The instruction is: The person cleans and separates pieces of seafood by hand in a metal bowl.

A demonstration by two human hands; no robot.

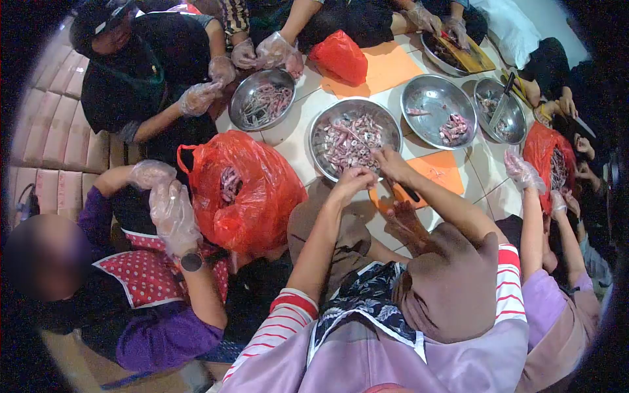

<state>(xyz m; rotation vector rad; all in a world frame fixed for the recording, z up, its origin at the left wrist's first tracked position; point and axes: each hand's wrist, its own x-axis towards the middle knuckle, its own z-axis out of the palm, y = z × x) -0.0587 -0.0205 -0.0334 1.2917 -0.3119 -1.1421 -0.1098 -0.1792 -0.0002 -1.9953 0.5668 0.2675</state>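
Observation:
A steel bowl (317, 157) full of small pinkish squid (350, 139), some cut in pieces, stands in front of me. My left hand (354, 183) is at the bowl's near rim, its fingers curled together; whatever they hold is too small to make out. Close beside it, my right hand (392, 165) reaches to the rim from the right, fingers also closed, their contents hidden. Below my right forearm is a knife's dark handle (411, 192), by an orange cutting board (438, 171) with a few scraps on it.
A red plastic bag (252, 190) holding squid stands left. Further steel bowls (419, 98) (263, 122) hold squid. Another red bag (339, 57) lies on an orange board (386, 71). Gloved co-workers sit all around; one at left wears a watch (192, 262). Stacked cartons (49, 131) line the left.

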